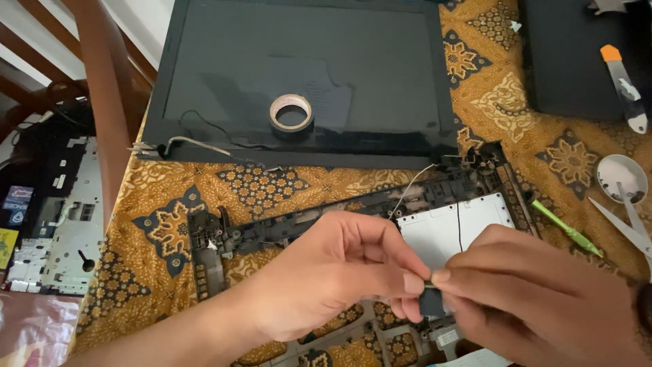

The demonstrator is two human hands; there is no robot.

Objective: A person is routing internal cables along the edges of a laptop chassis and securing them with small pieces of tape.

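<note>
My left hand (339, 272) and my right hand (536, 292) meet in the lower middle of the view. Both pinch a small dark piece (430, 299) between thumb and fingertips. Under them lies a stripped black laptop frame (272, 231) with a pale plate (448, 228) at its right part. A thin white wire (407, 187) and a thin black wire (459, 224) run over the frame. Beyond it lies a detached black laptop screen panel (305, 61), face up, with a roll of tape (291, 114) standing on it.
A patterned orange cloth (156, 197) covers the table. At the right lie a green stylus-like tool (567, 229), scissors (628, 221), a small round dish (621, 173), and a craft knife (623, 85) on a black panel (570, 61). A chair (109, 102) and laptop parts (61, 224) are left.
</note>
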